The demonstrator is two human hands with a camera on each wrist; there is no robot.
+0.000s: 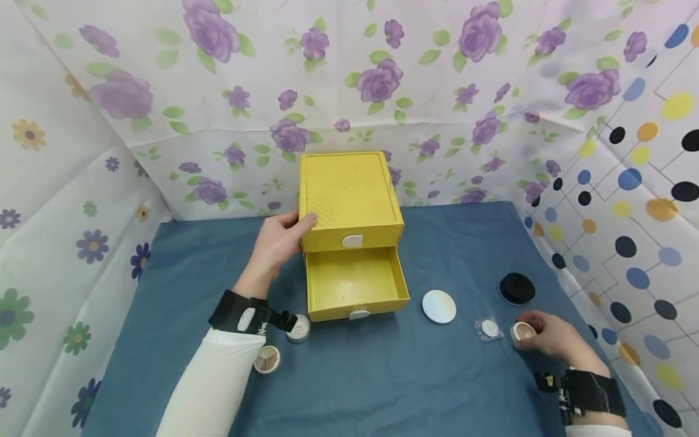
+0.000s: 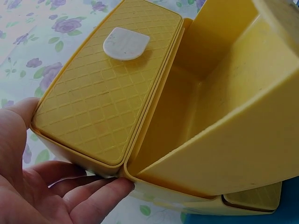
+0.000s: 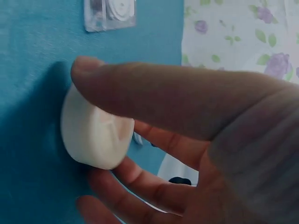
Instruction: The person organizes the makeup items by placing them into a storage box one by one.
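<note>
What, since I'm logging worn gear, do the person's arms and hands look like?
The left hand and right hand are gloveless. On the left, a white sleeve ends at a black wristband bearing a white oval patch and a small black camera. On the right, another black wristband carries a camera; just the edge of a white sleeve shows.

I'm at a small makeshift booth, screened with hung fabric: a rose-printed sheet (image 1: 380,80) straight ahead, a daisy-printed sheet (image 1: 60,285) to my left, a dotted sheet (image 1: 622,243) to my right, all creased like curtains. A wrinkled blue cloth (image 1: 437,382) covers my work surface. The hangings hide the room beyond, so whether it's a home or a studio I can't tell.
</note>
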